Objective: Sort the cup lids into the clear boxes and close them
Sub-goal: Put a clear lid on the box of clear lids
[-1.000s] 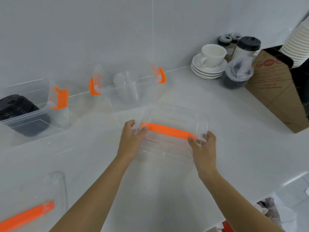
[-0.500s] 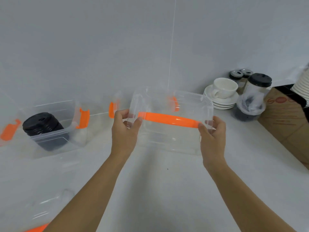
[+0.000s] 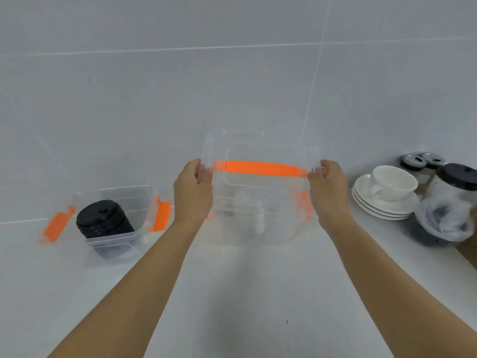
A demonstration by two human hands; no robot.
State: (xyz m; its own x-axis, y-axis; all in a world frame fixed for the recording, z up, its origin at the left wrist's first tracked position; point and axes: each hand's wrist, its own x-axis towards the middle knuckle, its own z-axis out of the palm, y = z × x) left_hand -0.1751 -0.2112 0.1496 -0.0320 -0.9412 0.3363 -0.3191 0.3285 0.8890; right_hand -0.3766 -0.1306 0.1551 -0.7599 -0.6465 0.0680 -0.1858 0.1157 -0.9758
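Hovering above the middle clear box (image 3: 271, 235), a transparent box lid (image 3: 258, 148) is held up off the white counter (image 3: 232, 293) by both hands. The lid's left short end is gripped by the left hand (image 3: 192, 195), with the fingers curled over the edge. The right short end is pinched in the same way by the right hand (image 3: 327, 195). An orange handle (image 3: 259, 168) is seen running across the lid between the two hands. The lid is tilted, its near side turned toward the camera, and whether it touches the box beneath cannot be told. An orange latch (image 3: 305, 205) on the right side of that box is seen hanging just under the right hand. A pale shape is made out through the plastic inside the box, too blurred to be named.

To the left, a second clear box (image 3: 126, 197) is set on the counter without a lid, its orange clips (image 3: 160, 214) folded outward. A stack of black cup lids (image 3: 103, 220) is held inside it.

At the right, a white cup (image 3: 393, 182) is placed on stacked saucers (image 3: 382, 210), beside a black-lidded cup (image 3: 456, 182) and a plastic bag (image 3: 449, 220).
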